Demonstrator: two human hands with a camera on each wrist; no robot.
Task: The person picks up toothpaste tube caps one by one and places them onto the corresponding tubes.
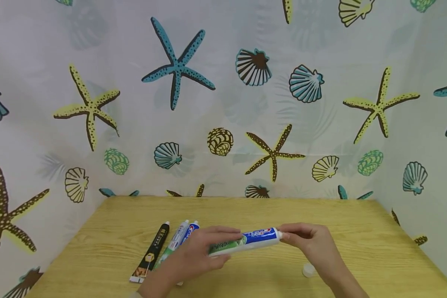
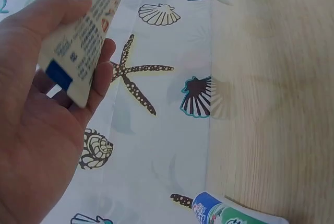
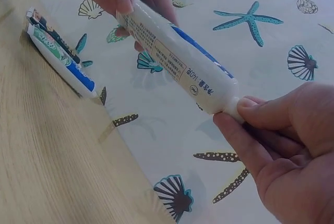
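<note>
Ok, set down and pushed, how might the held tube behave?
The held tube would probably slide rather than roll, since its tail is flat and wide. It looks plump toward the other end, so that part may feel heavier.

We are holding a blue, green and white toothpaste tube (image 1: 260, 236) aloft, slanting slightly sideways, and pinching its white tip (image 1: 280, 234) at the right.

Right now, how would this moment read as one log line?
left hand: holds toothpaste tube | right hand: pinches tube's white tip | small white cap: on table | black tube: on table, left side
</note>
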